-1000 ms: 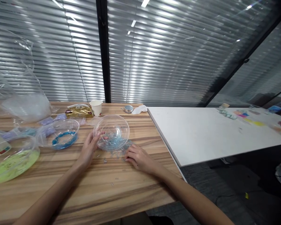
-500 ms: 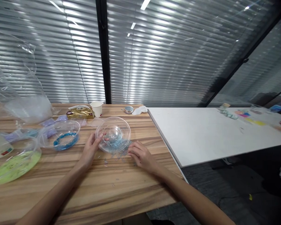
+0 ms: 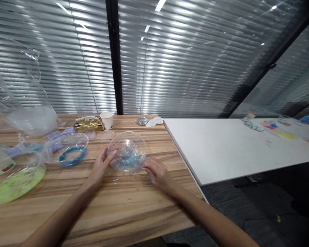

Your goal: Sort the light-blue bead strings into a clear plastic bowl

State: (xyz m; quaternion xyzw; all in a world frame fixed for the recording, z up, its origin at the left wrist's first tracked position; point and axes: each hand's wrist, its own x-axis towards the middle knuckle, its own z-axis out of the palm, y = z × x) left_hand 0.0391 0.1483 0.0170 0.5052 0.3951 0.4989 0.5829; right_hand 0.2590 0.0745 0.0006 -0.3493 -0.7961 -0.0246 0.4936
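My left hand (image 3: pixel 103 164) grips the left rim of a clear plastic bowl (image 3: pixel 127 136), with the thumb on the near side. Pale blue bits (image 3: pixel 131 158), apparently small tube beads, lie in the bowl toward its lower right. Just off the bowl's lower right rim, my right hand (image 3: pixel 157 173) is closed in a pinch; what its fingertips hold, if anything, is too small to make out. Loose thin bits (image 3: pixel 115 180) are scattered on the wooden table (image 3: pixel 100 216) below the bowl, some close to my right fingertips.
Left are a clear bowl with blue beads (image 3: pixel 73 156), a container of yellow-green bits (image 3: pixel 18 183), a paper cup (image 3: pixel 1 161) and purple packets (image 3: pixel 53 135). Behind stand another paper cup (image 3: pixel 106 120), a gold packet (image 3: pixel 89 124) and tissue (image 3: pixel 154 121). A white table (image 3: pixel 208 147) adjoins right.
The bowl has shifted slightly right and toward me with my left hand. My right hand has moved a little to the right, still pinched. The view has shifted slightly.
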